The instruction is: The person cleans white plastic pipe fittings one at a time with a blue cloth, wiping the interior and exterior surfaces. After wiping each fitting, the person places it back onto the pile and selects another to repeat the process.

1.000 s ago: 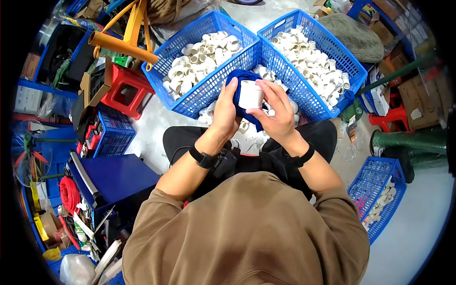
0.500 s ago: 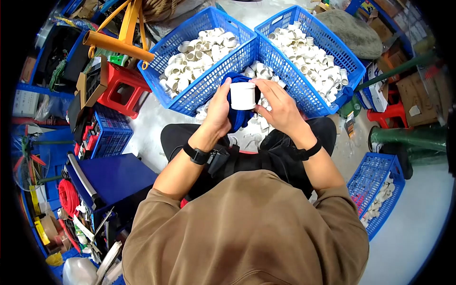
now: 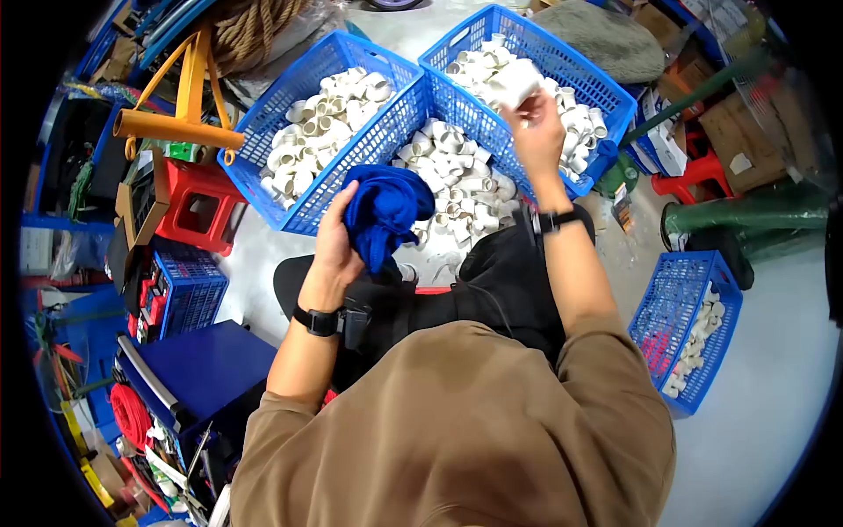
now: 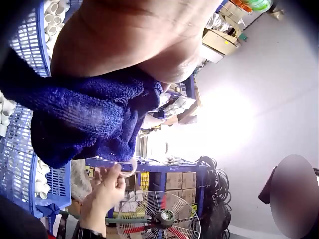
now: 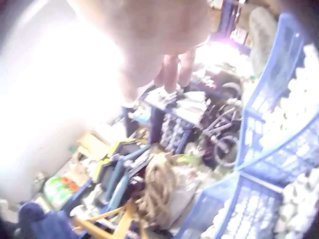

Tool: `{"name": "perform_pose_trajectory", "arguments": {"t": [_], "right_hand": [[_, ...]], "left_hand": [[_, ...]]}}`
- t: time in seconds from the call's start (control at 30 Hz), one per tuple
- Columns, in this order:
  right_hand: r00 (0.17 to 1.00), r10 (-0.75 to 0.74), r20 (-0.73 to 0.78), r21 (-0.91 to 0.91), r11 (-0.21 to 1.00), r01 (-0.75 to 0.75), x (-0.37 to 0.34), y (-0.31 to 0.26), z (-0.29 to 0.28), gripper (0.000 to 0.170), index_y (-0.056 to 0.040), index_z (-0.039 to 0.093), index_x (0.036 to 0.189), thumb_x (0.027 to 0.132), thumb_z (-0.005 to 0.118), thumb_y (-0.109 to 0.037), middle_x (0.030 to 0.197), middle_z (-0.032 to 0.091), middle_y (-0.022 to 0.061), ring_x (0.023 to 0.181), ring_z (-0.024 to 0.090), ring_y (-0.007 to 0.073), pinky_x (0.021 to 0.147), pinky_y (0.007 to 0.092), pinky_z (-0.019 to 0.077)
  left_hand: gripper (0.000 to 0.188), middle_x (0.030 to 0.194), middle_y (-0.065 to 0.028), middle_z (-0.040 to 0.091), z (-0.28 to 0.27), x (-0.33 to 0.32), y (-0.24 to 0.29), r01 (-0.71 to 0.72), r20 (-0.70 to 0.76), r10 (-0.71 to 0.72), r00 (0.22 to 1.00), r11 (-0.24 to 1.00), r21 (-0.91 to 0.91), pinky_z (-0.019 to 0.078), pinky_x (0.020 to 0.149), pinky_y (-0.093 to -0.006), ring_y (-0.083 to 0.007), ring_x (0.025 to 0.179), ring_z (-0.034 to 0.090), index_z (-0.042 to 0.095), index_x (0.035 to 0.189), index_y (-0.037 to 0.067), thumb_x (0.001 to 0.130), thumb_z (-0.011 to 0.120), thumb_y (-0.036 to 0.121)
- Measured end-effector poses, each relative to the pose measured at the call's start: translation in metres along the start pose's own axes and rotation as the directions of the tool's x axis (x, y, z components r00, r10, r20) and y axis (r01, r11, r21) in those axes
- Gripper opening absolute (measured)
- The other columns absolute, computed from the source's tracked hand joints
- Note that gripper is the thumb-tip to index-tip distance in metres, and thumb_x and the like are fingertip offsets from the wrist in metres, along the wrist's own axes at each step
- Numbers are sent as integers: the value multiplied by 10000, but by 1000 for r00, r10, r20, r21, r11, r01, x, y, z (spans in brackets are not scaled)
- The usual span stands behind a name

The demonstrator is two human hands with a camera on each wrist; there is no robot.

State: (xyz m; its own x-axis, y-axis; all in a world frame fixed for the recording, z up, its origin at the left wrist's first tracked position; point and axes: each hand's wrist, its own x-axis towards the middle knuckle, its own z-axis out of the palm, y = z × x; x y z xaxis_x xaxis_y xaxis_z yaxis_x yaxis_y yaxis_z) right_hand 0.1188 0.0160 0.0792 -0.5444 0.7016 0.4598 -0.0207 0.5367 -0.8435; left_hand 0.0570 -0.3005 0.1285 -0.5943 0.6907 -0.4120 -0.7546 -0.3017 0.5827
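Observation:
My left hand [image 3: 335, 241] grips a bunched blue towel [image 3: 386, 211] over my lap. Up close in the left wrist view, the towel [image 4: 94, 114] shows a fuzzy pile and hangs below the palm. Over the right-hand blue crate [image 3: 562, 31], my right hand [image 3: 537, 140] reaches forward. A white pipe fitting [image 3: 514, 83], blurred, is right at its fingertips. Seen from the left wrist, the fitting shows as a white ring [image 4: 128, 168] beside the right fingers [image 4: 112, 174]. Nothing shows between thumb and fingers [image 5: 170, 74] in the bright right wrist view.
Another blue crate [image 3: 263, 123] of white fittings stands at the left, and a loose pile of fittings [image 3: 452, 176] lies on the floor between my knees and the crates. A red stool [image 3: 198, 202] and an orange metal frame [image 3: 180, 127] flank the left crate. A smaller crate [image 3: 672, 307] sits at the right.
Both hands were together with the fitting against the towel. The right hand has moved forward and right with the fitting to the right-hand crate; the left has drawn left with the towel.

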Motion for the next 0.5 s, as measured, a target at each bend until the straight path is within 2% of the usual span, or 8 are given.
{"name": "perform_pose_trajectory", "arguments": {"t": [0.03, 0.1, 0.13, 0.17, 0.23, 0.3, 0.43, 0.5], "right_hand": [[984, 148, -102, -21, 988, -151, 17, 11, -5, 692, 27, 514, 1332, 791, 820, -278, 1076, 696, 202, 955, 704, 318, 839, 369, 558], [933, 343, -112, -372, 856, -359, 34, 82, -10, 858, 64, 462, 1382, 770, 804, -431, 1151, 678, 247, 1043, 677, 387, 902, 407, 535], [913, 406, 48, -442, 828, -345, 38, 82, -12, 994, 118, 409, 1401, 742, 783, -524, 1229, 637, 291, 1119, 638, 427, 954, 430, 507], [802, 526, 284, -554, 772, -311, 39, 83, -21, 916, 149, 490, 1318, 747, 785, -503, 1232, 633, 300, 1143, 631, 410, 964, 423, 504], [770, 544, 335, -640, 731, -238, 20, 106, 2, 809, 127, 595, 1218, 752, 779, -508, 1221, 645, 289, 1139, 635, 399, 968, 418, 501], [617, 583, 528, -543, 791, -282, 3, 119, 22, 749, 118, 644, 1158, 765, 771, -507, 1213, 653, 280, 1136, 640, 388, 974, 409, 498], [488, 521, 701, -548, 831, -100, -25, 99, 69, 764, 67, 612, 1271, 794, 730, -518, 1233, 640, 285, 1145, 638, 367, 997, 401, 488], [460, 449, 766, -551, 828, 108, -38, 84, 99, 692, 27, 643, 1231, 788, 718, -499, 1200, 664, 253, 1098, 649, 386, 967, 417, 505]], "left_hand": [[426, 1105, -129, 713, -1, 0, 0, -2, -14, 2, 1000, 1000, 0, 585, 840, -407, -256, 943, 710, 627, 1208, 12, 1006, 521, 371], [422, 1108, -126, 710, -4, 5, -2, -16, -93, 15, 996, 1000, -11, 575, 857, -411, -268, 966, 700, 627, 1214, 29, 1005, 510, 377], [432, 1121, -126, 705, -3, 6, -3, -61, -134, 59, 989, 998, -11, 570, 853, -409, -272, 973, 694, 625, 1219, 34, 1004, 499, 388], [442, 1134, -126, 701, -4, 6, -3, -108, -178, 104, 978, 994, -10, 565, 850, -407, -276, 981, 688, 624, 1223, 40, 1003, 488, 399], [454, 1147, -127, 697, -14, 9, 7, -147, -138, 141, 980, 989, -32, 560, 844, -411, -282, 981, 684, 620, 1227, 43, 998, 479, 409], [456, 1158, -139, 690, -17, 10, 16, -243, -154, 230, 961, 967, -73, 543, 871, -438, -298, 991, 669, 609, 1239, 50, 988, 476, 407], [492, 1187, -155, 677, -37, 18, 55, -372, -117, 364, 924, 926, -60, 527, 891, -496, -332, 1013, 657, 611, 1242, 23, 970, 445, 398], [512, 1227, -173, 664, -36, 23, 73, -436, -126, 424, 897, 895, -91, 507, 938, -519, -355, 1080, 642, 604, 1260, 7, 950, 427, 374]]}}
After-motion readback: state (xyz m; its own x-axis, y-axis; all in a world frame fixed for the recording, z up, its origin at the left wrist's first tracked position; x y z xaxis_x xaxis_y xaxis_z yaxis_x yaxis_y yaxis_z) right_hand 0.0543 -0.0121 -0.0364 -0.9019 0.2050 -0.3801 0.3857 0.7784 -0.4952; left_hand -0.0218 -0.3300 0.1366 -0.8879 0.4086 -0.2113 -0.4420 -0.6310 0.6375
